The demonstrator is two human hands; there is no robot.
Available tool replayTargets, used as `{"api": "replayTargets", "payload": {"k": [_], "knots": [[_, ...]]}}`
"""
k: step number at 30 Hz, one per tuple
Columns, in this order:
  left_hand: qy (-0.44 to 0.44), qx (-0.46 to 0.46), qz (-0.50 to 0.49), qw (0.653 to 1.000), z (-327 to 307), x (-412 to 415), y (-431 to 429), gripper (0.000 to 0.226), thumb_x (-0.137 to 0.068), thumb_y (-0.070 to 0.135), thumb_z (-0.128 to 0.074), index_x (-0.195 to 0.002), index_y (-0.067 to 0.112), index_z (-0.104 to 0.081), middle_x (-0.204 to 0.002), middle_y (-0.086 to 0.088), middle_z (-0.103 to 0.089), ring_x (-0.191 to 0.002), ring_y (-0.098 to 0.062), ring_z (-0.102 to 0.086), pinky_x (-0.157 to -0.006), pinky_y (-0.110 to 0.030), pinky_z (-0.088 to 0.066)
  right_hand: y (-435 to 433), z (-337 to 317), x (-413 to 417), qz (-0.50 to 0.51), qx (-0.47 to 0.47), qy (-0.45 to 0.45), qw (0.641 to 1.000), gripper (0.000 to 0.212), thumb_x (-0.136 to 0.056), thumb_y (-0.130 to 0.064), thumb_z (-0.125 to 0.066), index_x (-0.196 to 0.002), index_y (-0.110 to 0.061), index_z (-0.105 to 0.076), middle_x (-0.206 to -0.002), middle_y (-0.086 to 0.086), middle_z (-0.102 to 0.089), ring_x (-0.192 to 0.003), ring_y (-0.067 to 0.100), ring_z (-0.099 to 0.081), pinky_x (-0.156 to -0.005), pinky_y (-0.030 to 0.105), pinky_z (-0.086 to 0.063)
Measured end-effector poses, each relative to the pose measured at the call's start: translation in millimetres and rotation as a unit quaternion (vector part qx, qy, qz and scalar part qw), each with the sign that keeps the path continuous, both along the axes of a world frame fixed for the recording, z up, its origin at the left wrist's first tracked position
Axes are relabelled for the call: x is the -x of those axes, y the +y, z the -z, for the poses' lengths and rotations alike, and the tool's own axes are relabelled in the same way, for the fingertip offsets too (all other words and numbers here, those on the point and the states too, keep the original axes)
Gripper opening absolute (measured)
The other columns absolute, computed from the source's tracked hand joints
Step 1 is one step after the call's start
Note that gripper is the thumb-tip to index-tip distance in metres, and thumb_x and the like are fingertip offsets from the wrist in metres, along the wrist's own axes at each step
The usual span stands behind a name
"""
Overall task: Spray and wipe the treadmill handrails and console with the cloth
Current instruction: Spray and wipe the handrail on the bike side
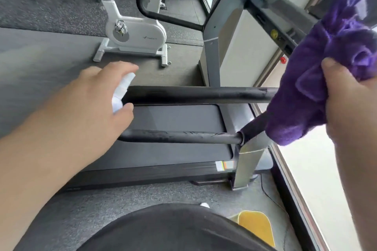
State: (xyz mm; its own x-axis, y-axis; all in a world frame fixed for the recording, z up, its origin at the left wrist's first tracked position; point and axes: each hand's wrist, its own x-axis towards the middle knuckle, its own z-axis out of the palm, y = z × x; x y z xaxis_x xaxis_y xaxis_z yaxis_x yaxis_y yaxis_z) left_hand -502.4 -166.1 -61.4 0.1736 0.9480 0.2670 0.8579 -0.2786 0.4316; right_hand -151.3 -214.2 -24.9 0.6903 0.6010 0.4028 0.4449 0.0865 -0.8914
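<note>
White spray bottle (121, 91), tilted, close over one end of the black handrail (195, 93) — purple cloth (318, 79) bunched, dangling near the other.

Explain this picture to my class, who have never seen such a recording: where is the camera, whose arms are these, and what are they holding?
There is one picture, taken by a camera worn on the person's head, looking down at their own arms. There is no robot. The left hand grips a white spray bottle beside the treadmill's black handrail. The right hand grips a bunched purple cloth. Under the rail lies the treadmill belt. Behind it, a white exercise bike stands on the gym floor.
</note>
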Motion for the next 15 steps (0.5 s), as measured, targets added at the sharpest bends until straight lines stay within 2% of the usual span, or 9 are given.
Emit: {"api": "replayTargets", "payload": {"k": [1, 3, 5, 6, 7, 9, 11, 13, 15], "knots": [[-0.015, -0.007, 0.001, 1.0, 4.1, -2.8, -2.6, 0.06, -0.08, 0.033, -0.06, -0.131, 0.05, -0.034, -0.119, 0.0, -0.052, -0.102, -0.027, -0.051, -0.079, -0.045, -0.045, 8.5, -2.9, -8.2, 0.001, 0.013, -0.063, 0.998, 0.04, -0.082, -0.037, -0.065, -0.121, -0.042, -0.058, -0.108, -0.026, -0.067, -0.1, -0.005, -0.065, -0.081, 0.016, -0.054], [-0.034, -0.009, 0.001, 0.999, 9.4, -10.3, -8.4, 0.062, -0.079, 0.031, -0.063, -0.132, 0.048, -0.036, -0.12, 0.0, -0.053, -0.107, -0.026, -0.05, -0.083, -0.048, -0.045, 25.0, 1.7, -19.0, -0.021, 0.085, -0.152, 0.984, 0.051, -0.085, -0.03, -0.062, -0.133, -0.047, -0.053, -0.131, -0.016, -0.057, -0.119, 0.008, -0.059, -0.102, 0.031, -0.048], [-0.039, -0.009, 0.01, 0.999, 10.7, -19.7, -14.0, 0.062, -0.079, 0.032, -0.064, -0.132, 0.049, -0.036, -0.12, 0.003, -0.051, -0.104, -0.026, -0.052, -0.082, -0.047, -0.046, 38.5, 15.7, -25.2, -0.02, 0.198, -0.221, 0.955, 0.057, -0.088, -0.024, -0.058, -0.142, -0.039, -0.048, -0.137, -0.003, -0.049, -0.128, 0.022, -0.049, -0.111, 0.036, -0.037], [-0.044, -0.005, 0.017, 0.999, 10.6, -25.4, -16.2, 0.061, -0.08, 0.034, -0.063, -0.132, 0.051, -0.035, -0.119, 0.007, -0.049, -0.101, -0.025, -0.053, -0.08, -0.045, -0.046, 43.3, 23.4, -24.4, -0.026, 0.24, -0.244, 0.939, 0.056, -0.088, -0.024, -0.056, -0.142, -0.035, -0.049, -0.132, 0.003, -0.051, -0.128, 0.028, -0.047, -0.111, 0.039, -0.036], [-0.048, 0.001, 0.03, 0.998, 10.9, -31.6, -17.8, 0.06, -0.081, 0.037, -0.062, -0.132, 0.052, -0.034, -0.116, 0.011, -0.045, -0.097, -0.023, -0.052, -0.078, -0.041, -0.045, 48.0, 30.1, -22.7, -0.034, 0.271, -0.254, 0.928, 0.052, -0.088, -0.025, -0.054, -0.139, -0.033, -0.051, -0.123, 0.005, -0.053, -0.126, 0.031, -0.046, -0.111, 0.042, -0.034], [-0.05, 0.003, 0.067, 0.997, 11.4, -45.6, -18.3, 0.059, -0.082, 0.039, -0.059, -0.133, 0.053, -0.032, -0.11, 0.017, -0.037, -0.089, -0.014, -0.047, -0.074, -0.034, -0.038, 49.3, 30.3, -12.9, -0.055, 0.313, -0.244, 0.916, 0.042, -0.089, -0.03, -0.051, -0.131, -0.032, -0.054, -0.112, -0.001, -0.049, -0.126, 0.027, -0.041, -0.112, 0.043, -0.027], [-0.055, 0.0, 0.103, 0.993, 11.8, -61.0, -16.5, 0.058, -0.083, 0.04, -0.059, -0.133, 0.052, -0.033, -0.109, 0.019, -0.034, -0.084, -0.01, -0.045, -0.072, -0.031, -0.036, 50.6, 26.4, -11.8, -0.073, 0.34, -0.247, 0.904, 0.041, -0.09, -0.036, -0.043, -0.131, -0.032, -0.052, -0.122, -0.002, -0.049, -0.129, 0.022, -0.035, -0.114, 0.043, -0.021], [-0.066, 0.004, 0.132, 0.989, 11.8, -73.9, -15.6, 0.058, -0.083, 0.038, -0.06, -0.133, 0.051, -0.033, -0.11, 0.019, -0.038, -0.083, -0.009, -0.048, -0.073, -0.031, -0.041, 50.5, 23.2, -14.6, -0.101, 0.355, -0.257, 0.893, 0.049, -0.089, -0.036, -0.035, -0.136, -0.031, -0.047, -0.132, 0.001, -0.048, -0.13, 0.022, -0.035, -0.116, 0.043, -0.019], [-0.071, 0.007, 0.155, 0.985, 12.3, -87.9, -15.0, 0.058, -0.083, 0.038, -0.059, -0.133, 0.052, -0.032, -0.114, 0.017, -0.043, -0.085, -0.011, -0.053, -0.073, -0.031, -0.045, 46.0, 20.1, -21.9, -0.12, 0.353, -0.272, 0.887, 0.046, -0.085, -0.031, -0.036, -0.129, -0.031, -0.049, -0.126, -0.001, -0.048, -0.123, 0.028, -0.039, -0.112, 0.043, -0.025]]}}
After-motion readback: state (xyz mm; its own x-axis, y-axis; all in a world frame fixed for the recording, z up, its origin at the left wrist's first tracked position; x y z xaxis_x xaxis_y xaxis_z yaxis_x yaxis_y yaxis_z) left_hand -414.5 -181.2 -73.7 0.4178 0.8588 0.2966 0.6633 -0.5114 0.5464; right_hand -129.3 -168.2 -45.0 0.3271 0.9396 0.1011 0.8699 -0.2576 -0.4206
